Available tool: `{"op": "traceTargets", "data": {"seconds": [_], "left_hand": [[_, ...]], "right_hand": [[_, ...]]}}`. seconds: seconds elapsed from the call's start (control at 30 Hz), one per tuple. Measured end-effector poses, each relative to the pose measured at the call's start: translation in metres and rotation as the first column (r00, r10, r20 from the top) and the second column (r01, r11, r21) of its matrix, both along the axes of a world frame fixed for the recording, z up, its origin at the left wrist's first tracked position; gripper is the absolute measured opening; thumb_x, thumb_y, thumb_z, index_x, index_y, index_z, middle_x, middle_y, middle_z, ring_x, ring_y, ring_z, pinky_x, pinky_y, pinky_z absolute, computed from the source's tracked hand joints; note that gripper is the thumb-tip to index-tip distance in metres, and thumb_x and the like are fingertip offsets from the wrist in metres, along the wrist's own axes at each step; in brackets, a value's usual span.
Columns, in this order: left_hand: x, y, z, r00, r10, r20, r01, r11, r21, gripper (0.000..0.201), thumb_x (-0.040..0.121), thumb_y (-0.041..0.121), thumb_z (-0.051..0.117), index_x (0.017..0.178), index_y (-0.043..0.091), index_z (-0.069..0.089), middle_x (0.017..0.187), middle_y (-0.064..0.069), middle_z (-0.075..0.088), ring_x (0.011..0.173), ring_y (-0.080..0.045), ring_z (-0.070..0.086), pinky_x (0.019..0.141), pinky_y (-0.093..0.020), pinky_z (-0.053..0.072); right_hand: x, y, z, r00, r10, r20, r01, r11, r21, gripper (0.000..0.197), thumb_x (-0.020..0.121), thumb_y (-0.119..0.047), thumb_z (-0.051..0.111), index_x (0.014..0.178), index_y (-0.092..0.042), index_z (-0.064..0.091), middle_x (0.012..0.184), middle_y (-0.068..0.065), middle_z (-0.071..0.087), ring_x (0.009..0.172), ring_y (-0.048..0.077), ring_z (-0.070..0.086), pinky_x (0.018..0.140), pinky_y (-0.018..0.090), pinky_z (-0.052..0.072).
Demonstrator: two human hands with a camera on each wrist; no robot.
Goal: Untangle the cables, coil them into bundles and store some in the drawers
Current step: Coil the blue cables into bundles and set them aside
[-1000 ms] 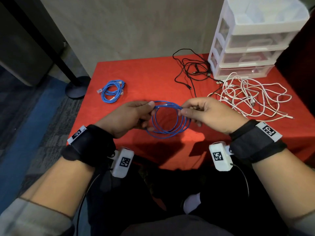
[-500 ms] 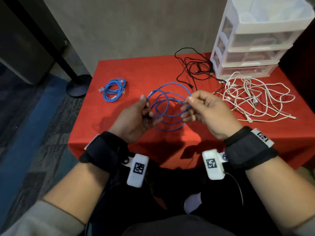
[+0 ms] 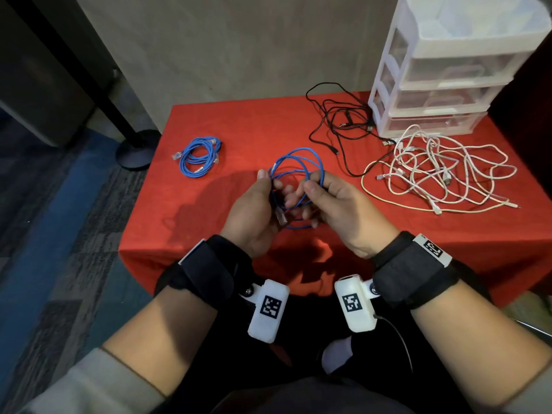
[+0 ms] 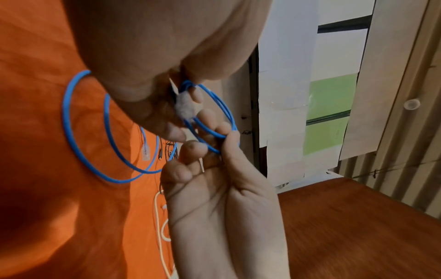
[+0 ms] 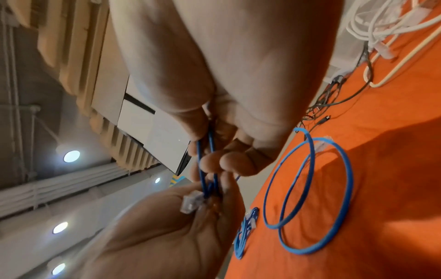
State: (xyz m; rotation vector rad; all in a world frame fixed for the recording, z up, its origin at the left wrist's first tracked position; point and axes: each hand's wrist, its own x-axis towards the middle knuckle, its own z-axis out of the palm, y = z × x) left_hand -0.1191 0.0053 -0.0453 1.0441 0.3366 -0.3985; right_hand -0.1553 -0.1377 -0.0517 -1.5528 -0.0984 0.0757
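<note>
Hands: both up together over the near part of the red worktop (image 3: pixel 239 124), fingertips almost meeting, working one blue cable (image 3: pixel 295 162).
Left hand (image 3: pixel 254 213): fingers curled, thumb up, pinching the strands of the blue cable, with a clear plug (image 3: pixel 281 219) poking out beside the palm; the right wrist view shows that same plug (image 5: pixel 190 202) lying against the left fingers.
Right hand (image 3: pixel 337 204): thumb and forefinger pinching the loops just right of the left hand; the left wrist view shows the fingertips (image 4: pixel 229 137) closed on two blue strands.
Blue cable: a few loose loops held off the cloth, arching up and away beyond the fingertips, lower turns hanging below the knuckles.
Second blue cable (image 3: pixel 197 156): already a bundle, flat on the cloth, well off to the left of the left hand and further away.
Black cable (image 3: pixel 337 124): a loose tangle beyond the right hand.
White cables (image 3: pixel 433 168): a big sprawling tangle out to the right of the right hand, one cream strand running along its near edge.
Drawers (image 3: pixel 448 73): a white plastic unit, fronts closed, at the far right corner behind the white tangle, black tangle just beside it.
</note>
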Motion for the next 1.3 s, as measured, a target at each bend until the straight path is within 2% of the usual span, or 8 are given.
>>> {"op": "traceTargets", "data": {"seconds": [0.13, 0.3, 0.47, 0.67, 0.83, 1.07, 1.13, 1.3], "left_hand": [[0.009, 0.004, -0.004, 0.992, 0.037, 0.119, -0.048, 0.994, 0.098, 0.036, 0.109, 0.043, 0.040, 0.101, 0.015, 0.062, 0.061, 0.006, 0.040, 0.047, -0.004, 0.039, 0.048, -0.021, 0.045], [0.006, 0.008, 0.005, 0.962, -0.121, 0.246, 0.055, 0.965, 0.258, 0.031, 0.107, 0.043, 0.045, 0.121, 0.018, 0.056, 0.063, 0.008, 0.040, 0.048, -0.006, 0.034, 0.050, -0.024, 0.040], [0.005, 0.014, 0.011, 0.900, -0.316, 0.300, 0.205, 0.915, 0.349, 0.023, 0.108, 0.031, 0.047, 0.091, 0.019, 0.056, 0.064, 0.007, 0.036, 0.054, -0.008, 0.031, 0.063, -0.031, 0.052], [0.006, 0.014, 0.016, 0.907, -0.331, 0.262, 0.224, 0.903, 0.367, 0.026, 0.110, 0.021, 0.040, 0.087, 0.018, 0.051, 0.066, 0.004, 0.033, 0.053, -0.008, 0.031, 0.063, -0.032, 0.051], [0.003, 0.014, 0.010, 0.857, -0.419, 0.299, 0.236, 0.836, 0.495, 0.025, 0.110, 0.024, 0.041, 0.090, 0.017, 0.054, 0.061, 0.010, 0.037, 0.049, -0.006, 0.032, 0.057, -0.029, 0.047], [0.011, 0.024, 0.005, 0.864, -0.381, 0.330, 0.130, 0.801, 0.584, 0.040, 0.109, 0.029, 0.043, 0.073, 0.025, 0.059, 0.055, 0.015, 0.036, 0.046, -0.005, 0.028, 0.044, -0.021, 0.029], [0.012, 0.024, 0.009, 0.877, -0.349, 0.332, 0.114, 0.820, 0.561, 0.039, 0.109, 0.033, 0.043, 0.075, 0.022, 0.058, 0.054, 0.015, 0.034, 0.046, -0.006, 0.027, 0.044, -0.021, 0.028], [0.013, 0.022, 0.015, 0.900, -0.278, 0.336, 0.076, 0.859, 0.507, 0.043, 0.109, 0.032, 0.045, 0.072, 0.022, 0.063, 0.054, 0.014, 0.033, 0.045, -0.006, 0.026, 0.045, -0.023, 0.027]], "right_hand": [[-0.006, 0.007, -0.005, 0.998, -0.013, -0.063, 0.012, 1.000, -0.014, 0.030, 0.112, -0.019, 0.037, 0.089, -0.013, 0.055, 0.066, -0.002, 0.054, 0.054, 0.008, 0.045, 0.056, 0.024, 0.038], [-0.010, 0.010, -0.008, 0.997, -0.028, -0.065, 0.029, 0.999, 0.019, 0.015, 0.110, -0.022, 0.042, 0.104, -0.017, 0.055, 0.066, 0.000, 0.053, 0.052, 0.011, 0.046, 0.049, 0.027, 0.042], [-0.001, 0.004, -0.011, 0.978, -0.080, 0.192, 0.124, 0.966, -0.228, 0.030, 0.108, -0.011, 0.044, 0.131, -0.027, 0.055, 0.066, 0.007, 0.053, 0.050, 0.008, 0.047, 0.051, 0.019, 0.040], [0.007, -0.001, -0.018, 0.943, -0.079, 0.323, 0.237, 0.842, -0.485, 0.021, 0.107, -0.017, 0.045, 0.100, -0.024, 0.062, 0.064, -0.024, 0.057, 0.061, -0.004, 0.052, 0.064, 0.020, 0.037], [0.010, -0.004, -0.018, 0.939, -0.018, 0.344, 0.241, 0.747, -0.620, 0.023, 0.102, -0.029, 0.041, 0.081, -0.029, 0.047, 0.064, -0.001, 0.059, 0.063, 0.023, 0.056, 0.063, 0.045, 0.045], [0.020, -0.023, 0.002, 0.851, -0.213, 0.481, 0.462, 0.738, -0.492, 0.029, 0.097, -0.029, 0.064, 0.124, -0.020, 0.062, 0.109, 0.000, 0.053, 0.071, 0.000, 0.047, 0.071, 0.010, 0.039], [0.024, -0.024, 0.005, 0.913, -0.176, 0.367, 0.355, 0.786, -0.506, 0.039, 0.095, -0.031, 0.069, 0.132, -0.027, 0.057, 0.107, -0.002, 0.055, 0.067, 0.000, 0.049, 0.072, 0.012, 0.042], [0.018, -0.015, -0.003, 0.995, -0.008, 0.097, 0.052, 0.890, -0.453, 0.024, 0.091, -0.047, 0.068, 0.103, -0.027, 0.067, 0.073, -0.004, 0.062, 0.062, 0.011, 0.057, 0.062, 0.031, 0.045]]}}
